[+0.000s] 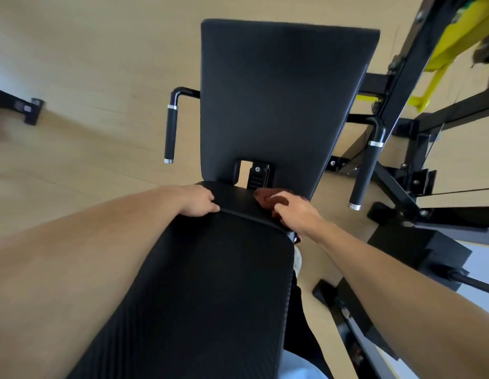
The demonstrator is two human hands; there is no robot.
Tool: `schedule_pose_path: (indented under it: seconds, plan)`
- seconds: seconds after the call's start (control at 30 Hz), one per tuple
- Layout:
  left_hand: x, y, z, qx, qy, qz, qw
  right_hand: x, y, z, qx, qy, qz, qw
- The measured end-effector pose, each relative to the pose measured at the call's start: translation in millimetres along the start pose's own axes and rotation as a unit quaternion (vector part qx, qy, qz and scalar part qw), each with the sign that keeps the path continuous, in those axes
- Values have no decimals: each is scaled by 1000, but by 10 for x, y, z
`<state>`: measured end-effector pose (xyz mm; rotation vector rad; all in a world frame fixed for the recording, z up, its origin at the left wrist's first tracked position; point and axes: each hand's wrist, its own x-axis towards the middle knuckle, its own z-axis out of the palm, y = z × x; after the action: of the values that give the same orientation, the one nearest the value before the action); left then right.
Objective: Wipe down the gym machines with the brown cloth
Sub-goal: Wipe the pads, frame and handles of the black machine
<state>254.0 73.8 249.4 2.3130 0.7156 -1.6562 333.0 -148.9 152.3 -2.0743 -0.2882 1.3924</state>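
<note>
A black padded gym machine fills the middle: a near back pad slopes down to a flat seat pad. At the fold between the two pads, my right hand grips a bunched brown cloth and holds it against the pad's far right edge. My left hand rests on the far left edge of the same pad, its fingers curled over the rim. Both forearms reach in from the bottom corners.
Two black handles flank the seat, the left handle and the right handle. A black and yellow frame stands at the right, with black base bars on the pale wood floor. Another machine's foot sits at the left.
</note>
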Motion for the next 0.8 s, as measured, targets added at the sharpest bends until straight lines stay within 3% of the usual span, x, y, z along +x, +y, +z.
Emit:
schedule_pose_path:
  seconds: [0.2, 0.33, 0.43, 0.53, 0.67, 0.8]
  plan:
    - [-456, -494, -121, -4, -22, -66, 998, -690, -423, 17, -47, -80, -84, 992]
    - [-895, -665, -236, -178, -62, -100, 977, -1224, -959, 137, -30, -143, -160, 976]
    - [-1232, -858, -328, -269, -61, -92, 957, -1729, -1415, 377, -95, -224, -230, 942]
    - [-1558, -1092, -439, -292, -12, -66, 954, -2210, -1730, 555, -155, -270, -282, 907]
    - [-1900, -1292, -481, -260, 76, 13, 962, -2808, -2028, 621, -188, -276, -264, 905]
    - [-2179, -1528, -285, -280, 171, 169, 929, -3395, -2218, 956, -178, -187, -269, 928]
